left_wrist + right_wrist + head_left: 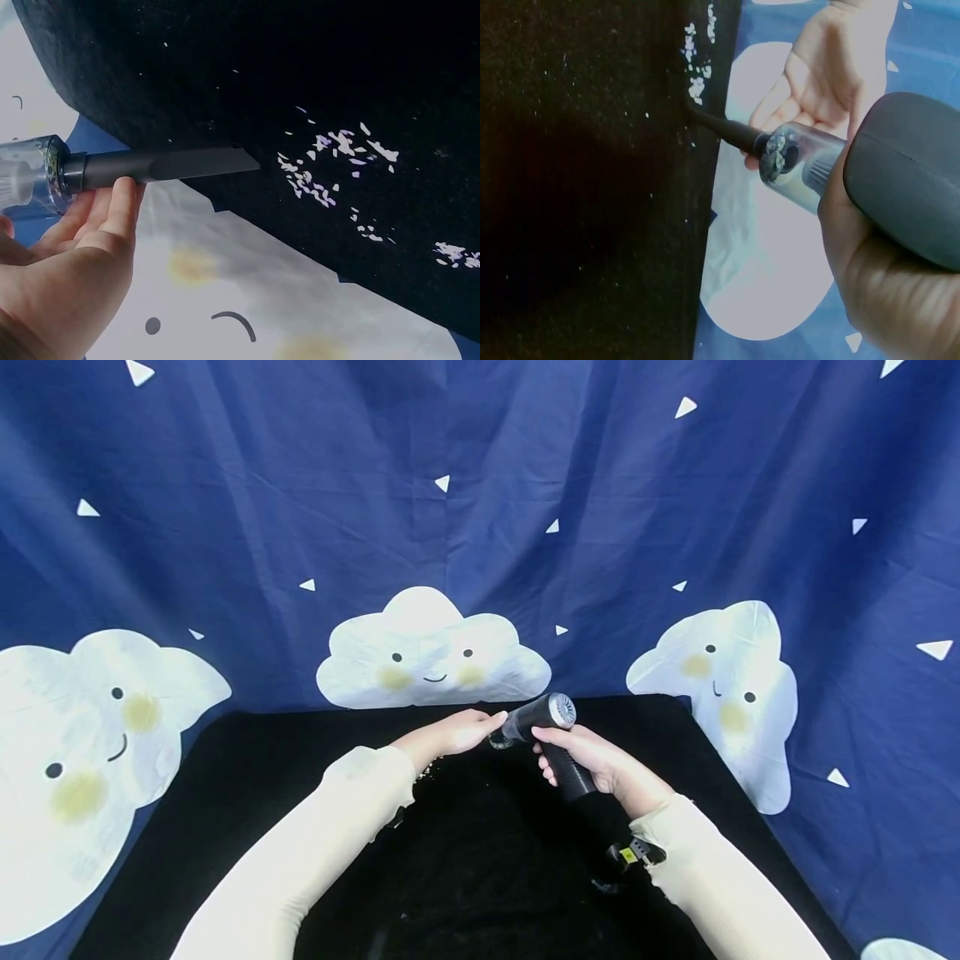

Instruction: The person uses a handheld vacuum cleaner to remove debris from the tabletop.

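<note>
Presently, I have the handheld vacuum point(553, 710) raised between two hands; treat it as the landmark for all positions below. The black-covered table point(465, 860) spreads on its near side, toward the person. At the vacuum's rear, the right hand point(588, 756) grips the handle point(570, 770), its fingers wrapped round. At the vacuum's front, the left hand point(459, 731) lies under the base of the nozzle point(180, 165), fingers side by side and mostly straight, supporting rather than clamping. From my station I cannot tell whether the left thumb presses on the clear canister point(795, 187); the vacuum's body blocks that angle. White scraps point(343, 142) lie just ahead of the nozzle tip, and pale debris point(778, 151) shows inside the canister, behind the nozzle.

Handling notes. I judge the vacuum stiff and fairly light, with its weight probably toward the handle end. Take the main hold on the handle with a full grip. Use the nozzle base for light support from below only; it looks like a push-fit joint, so avoid twisting. Do not squeeze the canister: its smooth wall is likely slippery and the easiest part to crack.
</note>
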{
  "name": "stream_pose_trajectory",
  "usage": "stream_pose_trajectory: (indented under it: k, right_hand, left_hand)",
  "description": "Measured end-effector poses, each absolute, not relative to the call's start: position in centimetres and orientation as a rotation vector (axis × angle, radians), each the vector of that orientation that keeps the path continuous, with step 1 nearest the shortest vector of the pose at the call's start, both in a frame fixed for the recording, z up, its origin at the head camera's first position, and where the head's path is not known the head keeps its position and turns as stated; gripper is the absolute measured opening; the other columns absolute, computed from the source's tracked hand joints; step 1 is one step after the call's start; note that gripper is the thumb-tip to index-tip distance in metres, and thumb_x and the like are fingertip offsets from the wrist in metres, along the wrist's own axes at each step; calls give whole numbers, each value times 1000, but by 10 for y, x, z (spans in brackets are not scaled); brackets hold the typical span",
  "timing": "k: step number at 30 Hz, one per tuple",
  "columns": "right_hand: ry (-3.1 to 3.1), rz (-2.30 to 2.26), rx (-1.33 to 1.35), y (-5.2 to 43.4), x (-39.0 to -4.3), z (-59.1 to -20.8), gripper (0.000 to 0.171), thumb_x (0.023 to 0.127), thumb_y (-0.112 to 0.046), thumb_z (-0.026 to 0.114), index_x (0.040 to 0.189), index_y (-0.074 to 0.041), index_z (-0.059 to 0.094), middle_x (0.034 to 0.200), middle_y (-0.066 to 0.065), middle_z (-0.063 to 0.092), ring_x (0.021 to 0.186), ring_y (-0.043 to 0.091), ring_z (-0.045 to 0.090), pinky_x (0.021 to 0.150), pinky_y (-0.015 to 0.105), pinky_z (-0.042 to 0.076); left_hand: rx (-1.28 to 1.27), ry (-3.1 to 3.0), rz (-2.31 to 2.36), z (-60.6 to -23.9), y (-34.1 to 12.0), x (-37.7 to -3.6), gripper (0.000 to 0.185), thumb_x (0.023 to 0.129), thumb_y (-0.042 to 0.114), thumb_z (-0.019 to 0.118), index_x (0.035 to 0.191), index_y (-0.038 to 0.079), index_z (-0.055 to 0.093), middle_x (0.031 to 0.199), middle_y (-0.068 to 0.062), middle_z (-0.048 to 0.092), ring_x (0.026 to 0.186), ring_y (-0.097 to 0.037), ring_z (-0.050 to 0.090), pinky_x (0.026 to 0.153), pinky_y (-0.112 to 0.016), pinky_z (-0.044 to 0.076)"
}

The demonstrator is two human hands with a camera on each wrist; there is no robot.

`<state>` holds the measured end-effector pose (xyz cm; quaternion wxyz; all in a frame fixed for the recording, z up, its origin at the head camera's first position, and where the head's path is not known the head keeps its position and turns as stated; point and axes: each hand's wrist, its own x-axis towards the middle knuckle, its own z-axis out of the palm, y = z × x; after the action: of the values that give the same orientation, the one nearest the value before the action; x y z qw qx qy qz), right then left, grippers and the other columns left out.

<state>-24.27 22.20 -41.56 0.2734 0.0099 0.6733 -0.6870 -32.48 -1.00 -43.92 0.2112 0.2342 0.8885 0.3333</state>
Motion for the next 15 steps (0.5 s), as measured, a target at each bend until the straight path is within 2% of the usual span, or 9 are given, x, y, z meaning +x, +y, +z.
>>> stream_pose_trajectory:
  k: [9,15]
  right_hand:
    - [1872,-1841,26,224,-244,-410,44,100,-32,59,112,9,50,72,6,58,58,13,58,58,27,53]
    - [1962,-1836,23,226,-244,-406,35,99,-31,61,103,3,54,71,7,59,58,14,58,57,27,53]
  left_hand:
    - [670,2490,923,-434,-7,-328,69,104,62,29,129,9,65,129,-6,64,121,-24,56,105,-43,41]
    - [660,2480,1000,-436,1,-331,68,104,61,32,135,9,61,137,-8,60,130,-27,52,109,-44,38]
